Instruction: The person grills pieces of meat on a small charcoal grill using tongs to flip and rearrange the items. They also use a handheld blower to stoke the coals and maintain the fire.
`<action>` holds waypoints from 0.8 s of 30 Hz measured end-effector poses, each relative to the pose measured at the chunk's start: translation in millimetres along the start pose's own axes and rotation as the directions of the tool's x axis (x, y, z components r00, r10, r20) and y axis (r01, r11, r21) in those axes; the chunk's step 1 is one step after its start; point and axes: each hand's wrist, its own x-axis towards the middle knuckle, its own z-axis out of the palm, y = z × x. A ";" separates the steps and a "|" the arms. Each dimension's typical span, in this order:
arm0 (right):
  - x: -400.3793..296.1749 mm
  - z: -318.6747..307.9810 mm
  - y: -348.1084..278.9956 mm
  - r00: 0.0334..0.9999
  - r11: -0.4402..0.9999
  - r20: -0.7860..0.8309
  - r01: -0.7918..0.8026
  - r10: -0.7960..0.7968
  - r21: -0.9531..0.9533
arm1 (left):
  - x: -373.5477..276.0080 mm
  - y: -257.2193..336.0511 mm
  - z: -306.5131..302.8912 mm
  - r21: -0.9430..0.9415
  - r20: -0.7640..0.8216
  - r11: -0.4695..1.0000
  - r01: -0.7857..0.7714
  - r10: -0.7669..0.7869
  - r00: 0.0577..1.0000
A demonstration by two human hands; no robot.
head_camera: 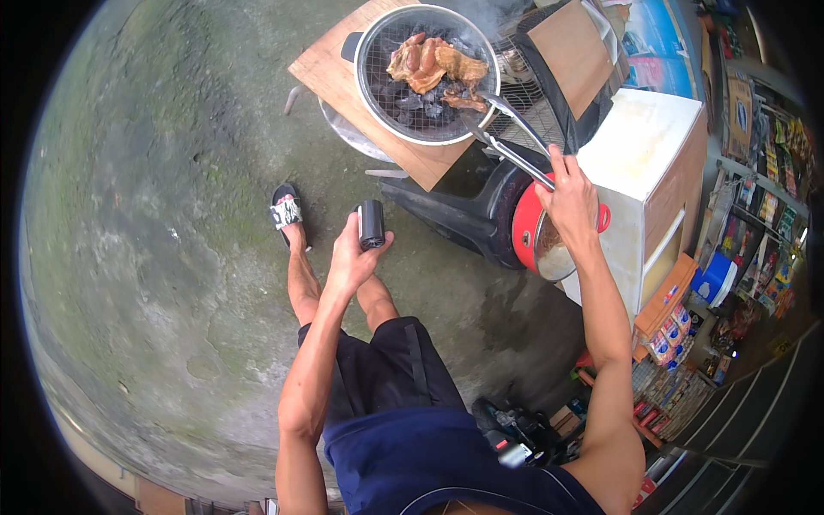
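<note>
My right hand (570,196) grips metal tongs (518,151), their jaws apart. The tips reach over the edge of a round charcoal grill (418,132), beside a small browned piece of meat (465,101). A larger piece of chicken (412,61) and a golden-brown piece (462,64) lie further over on the wire mesh above dark charcoal. In my left hand (351,257) is a black cylindrical device (371,224) with a vented end, held above the ground away from the grill. Below my right wrist sits a red pot (528,225), its contents partly hidden.
The grill stands on a wooden board (335,71) over a stool (341,129). The red pot rests on a black plastic object (457,212). A white cabinet (637,141) stands at the right, near shelves of packaged goods (766,199). Smoke (476,16) drifts behind the grill.
</note>
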 end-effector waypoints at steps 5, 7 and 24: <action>22.4 10.5 4.5 0.998 0.993 0.029 0.066 -0.064 -0.101 | -2.6 -1.3 1.7 0.000 0.003 1.000 0.014 -0.014 1.000; 20.5 15.2 7.3 0.997 0.992 -0.011 0.080 -0.081 -0.101 | -2.9 -2.6 0.1 0.009 -0.011 1.000 0.005 -0.005 1.000; 66.8 0.8 40.4 0.869 0.713 0.395 -0.477 0.298 0.514 | 19.2 65.6 -41.4 -0.178 -0.019 0.981 -0.074 0.072 0.997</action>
